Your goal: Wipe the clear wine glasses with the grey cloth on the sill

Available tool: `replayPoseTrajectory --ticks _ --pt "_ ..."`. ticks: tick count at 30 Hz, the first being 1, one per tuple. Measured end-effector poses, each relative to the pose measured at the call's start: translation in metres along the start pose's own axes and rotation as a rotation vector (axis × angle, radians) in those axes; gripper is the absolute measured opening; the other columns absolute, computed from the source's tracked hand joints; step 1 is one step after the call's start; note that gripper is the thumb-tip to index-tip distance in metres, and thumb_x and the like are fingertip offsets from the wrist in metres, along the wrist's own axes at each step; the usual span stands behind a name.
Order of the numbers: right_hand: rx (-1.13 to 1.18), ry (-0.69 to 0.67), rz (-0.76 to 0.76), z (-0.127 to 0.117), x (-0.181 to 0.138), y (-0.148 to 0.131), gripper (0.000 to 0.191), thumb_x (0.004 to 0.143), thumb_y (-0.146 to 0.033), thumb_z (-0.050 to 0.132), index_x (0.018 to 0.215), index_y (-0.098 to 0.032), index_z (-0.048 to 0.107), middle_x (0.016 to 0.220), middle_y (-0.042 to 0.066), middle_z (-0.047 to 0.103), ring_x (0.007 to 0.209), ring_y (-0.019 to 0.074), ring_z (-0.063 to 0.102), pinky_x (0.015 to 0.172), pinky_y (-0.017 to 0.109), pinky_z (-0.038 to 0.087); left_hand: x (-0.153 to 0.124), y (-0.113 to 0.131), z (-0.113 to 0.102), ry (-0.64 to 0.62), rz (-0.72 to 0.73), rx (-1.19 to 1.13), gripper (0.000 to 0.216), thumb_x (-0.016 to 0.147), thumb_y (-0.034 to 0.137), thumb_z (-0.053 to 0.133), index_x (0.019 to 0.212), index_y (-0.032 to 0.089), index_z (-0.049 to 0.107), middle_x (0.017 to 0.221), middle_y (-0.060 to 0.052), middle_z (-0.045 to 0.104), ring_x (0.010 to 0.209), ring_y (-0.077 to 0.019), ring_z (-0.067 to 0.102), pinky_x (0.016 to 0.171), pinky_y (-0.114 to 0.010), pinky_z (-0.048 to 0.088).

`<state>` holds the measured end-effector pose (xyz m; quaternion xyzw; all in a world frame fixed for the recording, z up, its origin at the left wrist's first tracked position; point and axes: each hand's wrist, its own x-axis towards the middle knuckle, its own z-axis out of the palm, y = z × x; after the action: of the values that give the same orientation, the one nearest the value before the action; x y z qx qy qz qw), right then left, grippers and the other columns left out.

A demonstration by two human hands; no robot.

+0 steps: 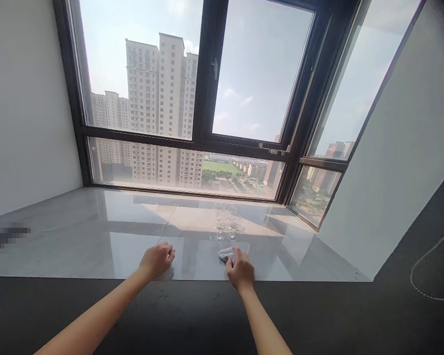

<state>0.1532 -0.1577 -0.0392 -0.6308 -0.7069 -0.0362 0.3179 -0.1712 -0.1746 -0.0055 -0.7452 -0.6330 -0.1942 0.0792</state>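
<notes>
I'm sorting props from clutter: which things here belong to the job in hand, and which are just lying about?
Probably in the job:
grey cloth, in the right hand
stemmed glasses, just beyond it
windowsill, beneath both

Probably just around:
blurred-out dark object, far left
white cord, far right

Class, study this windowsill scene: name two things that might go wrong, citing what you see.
1. The stemmed glasses stand close together just beyond the right hand and pale cloth, so a forward nudge might tip one.
2. The sill looks glossy, so a bumped glass could slide into its neighbours.
</notes>
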Motion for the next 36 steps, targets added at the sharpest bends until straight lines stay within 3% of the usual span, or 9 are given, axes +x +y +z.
replayPoseTrajectory --ticks 3,5,8,11,15,21,24,26,36 --pt "-0.002 -0.006 0.016 -0.004 0.001 -0.002 0.035 0.088 -0.025 0.048 0.122 -0.02 0.053 0.107 0.008 0.063 0.101 0.0212 0.057 0.077 0.027 0.041 0.047 0.034 0.005 -0.037 -0.08 -0.177 0.025 0.09 0.034 0.042 0.074 0.02 0.057 0.077 -0.005 0.063 0.07 -0.0179 0.058 0.059 -0.028 0.032" --pt "-0.009 -0.006 0.016 -0.006 0.001 -0.004 0.035 0.087 -0.025 0.05 0.121 -0.02 0.053 0.105 0.008 0.063 0.101 0.021 0.057 0.078 0.027 0.041 0.08 0.06 0.017 -0.101 -0.11 -0.325 0.017 0.084 0.033 0.052 0.089 0.02 0.06 0.086 -0.006 0.066 0.076 -0.0183 0.06 0.062 -0.027 0.035" --pt "-0.018 0.027 0.029 -0.008 0.001 -0.006 0.037 0.085 -0.023 0.051 0.122 -0.019 0.052 0.103 0.008 0.063 0.099 0.0212 0.057 0.079 0.028 0.041 0.121 0.095 0.045 -0.175 -0.204 -0.488 0.043 0.076 0.036 0.063 0.113 0.015 0.058 0.097 -0.01 0.068 0.087 -0.0206 0.062 0.068 -0.026 0.039" --pt "-0.015 0.062 0.03 -0.005 0.002 -0.005 0.036 0.084 -0.022 0.051 0.119 -0.02 0.052 0.101 0.007 0.062 0.098 0.0215 0.056 0.079 0.029 0.041 0.151 0.118 0.074 -0.224 -0.242 -0.541 0.055 0.072 0.036 0.068 0.12 0.013 0.056 0.093 -0.01 0.069 0.084 -0.021 0.064 0.068 -0.026 0.042" --pt "0.027 0.091 0.01 0.001 0.003 0.001 0.037 0.083 -0.023 0.051 0.12 -0.02 0.05 0.101 0.007 0.062 0.096 0.0221 0.056 0.079 0.03 0.041 0.173 0.132 0.1 -0.257 -0.222 -0.583 0.049 0.069 0.031 0.07 0.115 0.015 0.061 0.085 -0.005 0.07 0.075 -0.0179 0.064 0.064 -0.024 0.042" --pt "0.034 0.091 0.037 0.001 0.002 0.001 0.042 0.084 -0.024 0.051 0.125 -0.018 0.046 0.101 0.008 0.06 0.094 0.0222 0.056 0.079 0.03 0.041 0.176 0.135 0.108 -0.296 -0.179 -0.577 0.012 0.071 0.026 0.064 0.075 0.016 0.069 0.069 -0.002 0.066 0.068 -0.015 0.061 0.058 -0.023 0.038" --pt "0.021 0.085 0.04 -0.001 0.002 -0.001 0.041 0.085 -0.025 0.05 0.125 -0.019 0.046 0.1 0.008 0.06 0.092 0.0215 0.056 0.076 0.029 0.041 0.175 0.119 0.1 -0.281 -0.196 -0.525 0.009 0.069 0.027 0.063 0.066 0.019 0.066 0.063 -0.001 0.064 0.065 -0.0158 0.059 0.056 -0.024 0.036" --pt "0.01 0.082 0.042 -0.002 0.001 -0.001 0.04 0.085 -0.025 0.05 0.125 -0.019 0.046 0.098 0.007 0.06 0.091 0.0209 0.056 0.075 0.028 0.041 0.174 0.095 0.089 -0.262 -0.22 -0.474 0.01 0.067 0.027 0.064 0.06 0.02 0.063 0.061 -0.002 0.063 0.065 -0.0171 0.059 0.056 -0.024 0.035" --pt "0.032 0.089 0.045 0.007 0.0 0.005 0.038 0.087 -0.025 0.048 0.125 -0.02 0.046 0.098 0.006 0.06 0.091 0.0202 0.057 0.074 0.028 0.04 0.154 -0.097 0.011 -0.117 -0.609 -0.191 0.024 0.073 0.041 0.059 0.062 0.02 0.062 0.067 -0.007 0.067 0.076 -0.0261 0.064 0.062 -0.029 0.042"
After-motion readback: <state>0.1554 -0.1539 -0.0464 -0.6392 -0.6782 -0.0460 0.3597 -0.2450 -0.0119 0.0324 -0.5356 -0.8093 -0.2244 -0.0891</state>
